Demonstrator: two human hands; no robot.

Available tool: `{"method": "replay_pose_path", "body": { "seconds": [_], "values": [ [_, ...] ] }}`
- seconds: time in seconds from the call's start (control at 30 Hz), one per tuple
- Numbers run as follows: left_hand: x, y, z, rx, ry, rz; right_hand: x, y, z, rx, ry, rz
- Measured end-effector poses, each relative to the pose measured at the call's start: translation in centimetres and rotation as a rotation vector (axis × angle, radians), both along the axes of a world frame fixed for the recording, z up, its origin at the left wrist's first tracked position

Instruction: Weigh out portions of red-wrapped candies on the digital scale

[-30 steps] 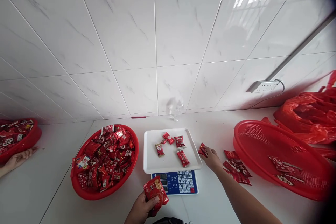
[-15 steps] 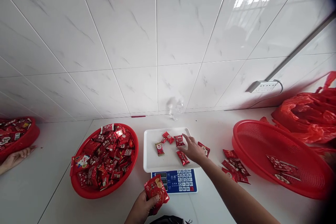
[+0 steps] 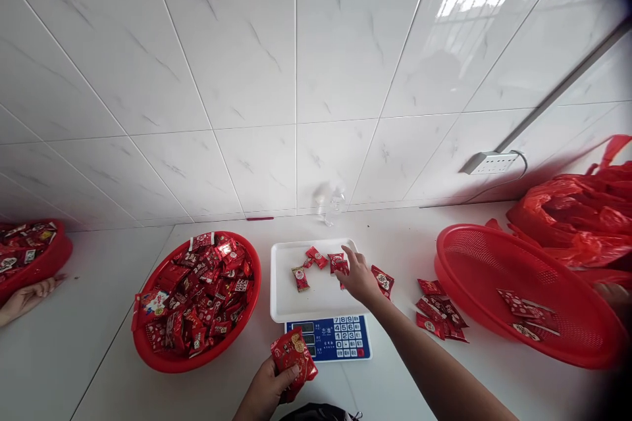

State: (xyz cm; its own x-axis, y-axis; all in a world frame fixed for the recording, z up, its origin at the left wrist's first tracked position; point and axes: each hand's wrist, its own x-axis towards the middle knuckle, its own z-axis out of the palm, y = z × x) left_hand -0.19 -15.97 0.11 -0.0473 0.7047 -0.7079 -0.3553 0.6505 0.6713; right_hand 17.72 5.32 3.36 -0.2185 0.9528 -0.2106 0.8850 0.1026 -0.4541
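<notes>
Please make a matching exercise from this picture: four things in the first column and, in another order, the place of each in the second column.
1. red bag
2. right hand
3. full red basket
4. blue keypad

a. left of the scale
b. on the front of the scale
c. in the left hand
d. over the white tray

Pairs: 1-c, 2-d, 3-a, 4-b

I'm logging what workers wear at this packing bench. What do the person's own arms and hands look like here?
Both are bare. The right hand has no glove, and its forearm shows no sleeve, watch or band as far as the frame's lower edge. The left hand is also ungloved; only the hand and wrist show, with no ring or bracelet that I can make out.
</notes>
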Motion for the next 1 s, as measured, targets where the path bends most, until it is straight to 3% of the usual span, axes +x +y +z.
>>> {"method": "replay_pose_path", "body": {
  "seconds": [0.2,0.37,0.53,0.67,0.83,1.0],
  "values": [
    [0.3,0.3,0.5,0.023,-0.019,-0.038,-1.3,1.6,-1.8,-0.023,-0.016,0.065],
    [-0.1,-0.3,-0.6,0.014,0.016,-0.021,-1.2,2.0,-3.1,-0.028,0.103,0.021],
    [-0.4,-0.6,-1.4,-0.010,0.016,0.015,3.0,5.8,-4.0,-0.041,0.240,-0.228],
    [-0.2,-0.3,-1.1,-0.012,0.031,0.015,7.9,8.0,-5.6,-0.148,0.280,-0.399],
    [0.2,0.3,-0.7,-0.036,0.030,-0.001,10.9,7.4,-8.5,-0.262,0.252,-0.431],
    [0.3,0.8,-0.6,-0.026,0.050,-0.033,11.6,7.1,-10.4,-0.245,0.177,-0.435]
  ]
}}
